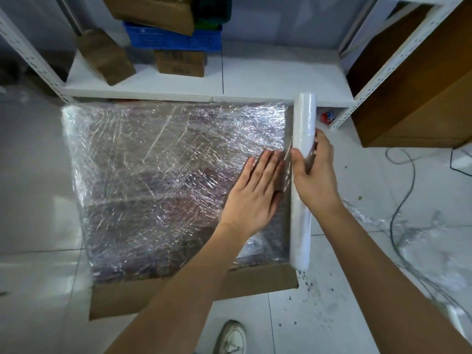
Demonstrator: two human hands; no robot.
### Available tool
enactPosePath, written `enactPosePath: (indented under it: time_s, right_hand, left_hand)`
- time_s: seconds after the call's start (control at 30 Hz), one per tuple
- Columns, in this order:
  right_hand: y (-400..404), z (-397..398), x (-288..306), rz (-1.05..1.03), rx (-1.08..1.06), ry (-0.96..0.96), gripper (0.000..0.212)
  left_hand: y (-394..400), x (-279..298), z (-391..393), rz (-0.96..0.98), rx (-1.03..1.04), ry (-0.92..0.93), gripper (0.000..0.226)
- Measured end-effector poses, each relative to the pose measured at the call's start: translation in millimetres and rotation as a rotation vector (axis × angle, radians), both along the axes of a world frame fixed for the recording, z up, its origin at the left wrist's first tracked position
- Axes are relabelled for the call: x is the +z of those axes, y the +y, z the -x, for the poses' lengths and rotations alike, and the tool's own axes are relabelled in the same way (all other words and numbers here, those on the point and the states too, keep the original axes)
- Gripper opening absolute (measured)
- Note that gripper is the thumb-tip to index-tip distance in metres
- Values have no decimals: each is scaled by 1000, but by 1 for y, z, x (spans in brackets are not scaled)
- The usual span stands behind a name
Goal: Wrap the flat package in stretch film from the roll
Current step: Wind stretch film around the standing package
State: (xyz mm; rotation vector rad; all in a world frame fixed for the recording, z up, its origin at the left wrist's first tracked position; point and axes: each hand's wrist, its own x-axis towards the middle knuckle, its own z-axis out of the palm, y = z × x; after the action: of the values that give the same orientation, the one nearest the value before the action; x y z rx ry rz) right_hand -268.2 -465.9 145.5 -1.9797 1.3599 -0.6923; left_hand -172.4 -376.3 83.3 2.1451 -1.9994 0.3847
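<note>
Shoe (231, 337) below, hands (255, 190) on package (158, 180), shelf (204, 83) behind

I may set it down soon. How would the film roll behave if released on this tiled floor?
The film roll is a long smooth cylinder, so it would probably roll on the glossy floor. It looks stiff: the right hand holds only its middle without sagging. The film joining it to the package may restrain it.

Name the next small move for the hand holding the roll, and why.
Probably carry the roll down over the package's right edge: the right hand grips it there, the left hand pins the film flat, and the near cardboard strip looks bare.
</note>
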Motion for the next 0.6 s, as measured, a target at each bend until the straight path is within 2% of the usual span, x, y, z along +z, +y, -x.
enactPosePath:
  time_s: [0.17,0.33,0.47,0.53,0.6]
  right_hand:
    - [-6,-11,-2,23,-15,55,57]
    - [-13,-14,-4,33,8,113,57]
    - [-14,-16,-6,33,9,104,60]
    - [-16,-18,-5,42,13,107,59]
    - [-17,-20,-6,57,10,109,59]
  left_hand:
    - [27,11,-3,124,-104,74,60]
    - [64,-29,-18,-63,-156,-62,61]
    - [58,-30,-20,-28,-165,-74,62]
    - [66,-25,-24,47,-89,-26,62]
    - [82,-27,-33,120,84,65,60]
